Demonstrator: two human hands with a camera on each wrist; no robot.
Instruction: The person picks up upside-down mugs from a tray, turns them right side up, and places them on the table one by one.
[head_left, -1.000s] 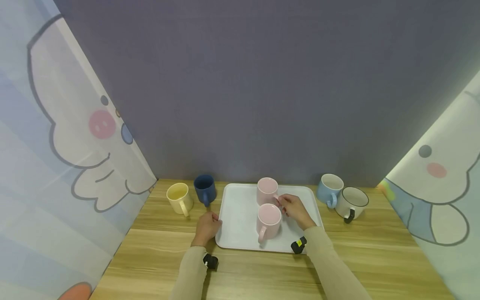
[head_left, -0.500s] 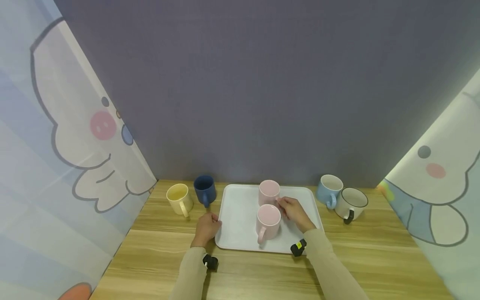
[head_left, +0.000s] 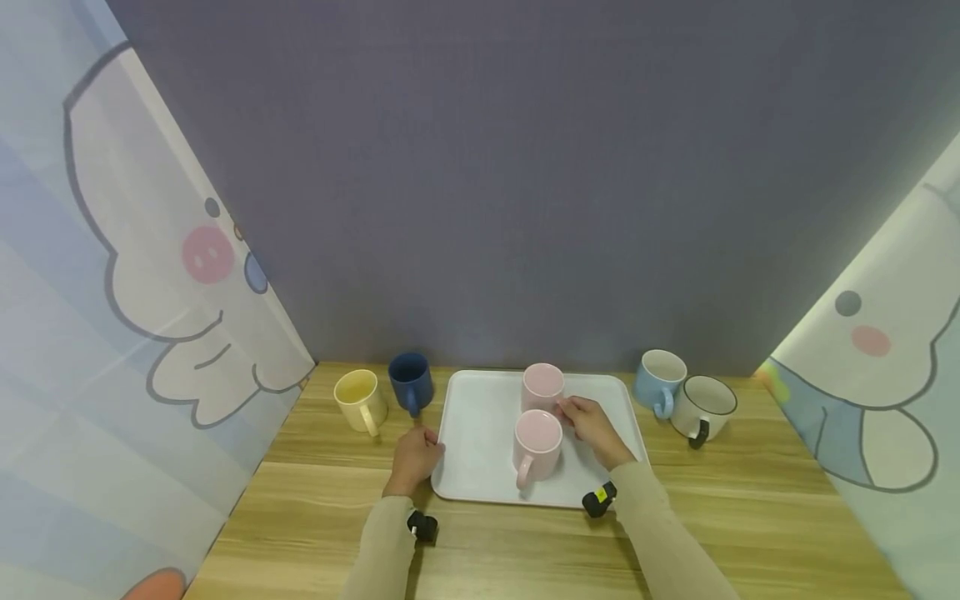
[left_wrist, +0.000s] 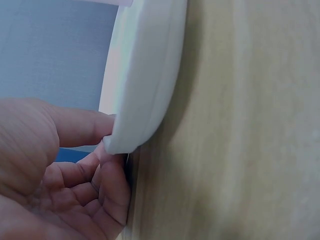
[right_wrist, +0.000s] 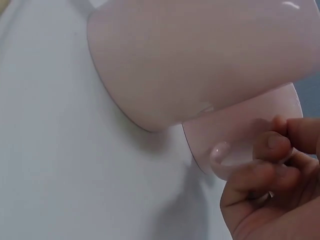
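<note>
On the white tray (head_left: pixel 472 450) stands the farther pink mug (head_left: pixel 542 386), its handle (right_wrist: pixel 215 162) pinched by curled fingers of the right hand (head_left: pixel 592 425). The left hand (head_left: pixel 414 460) pinches the tray's left rim (left_wrist: pixel 145 85), a good brace; a gentle, level hold should spare the nearer pink mug (head_left: pixel 536 446) knocks.

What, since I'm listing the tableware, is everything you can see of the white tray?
The white tray is rectangular with rounded corners and a raised rim, smooth, like plastic. It lies on the wooden table, long sides left to right. The near pink mug stands on it near its middle; the far pink mug, held by the right hand, appears to rest on it farther back. The left hand pinches the tray's left edge. The right sleeve hides its near right corner.
</note>
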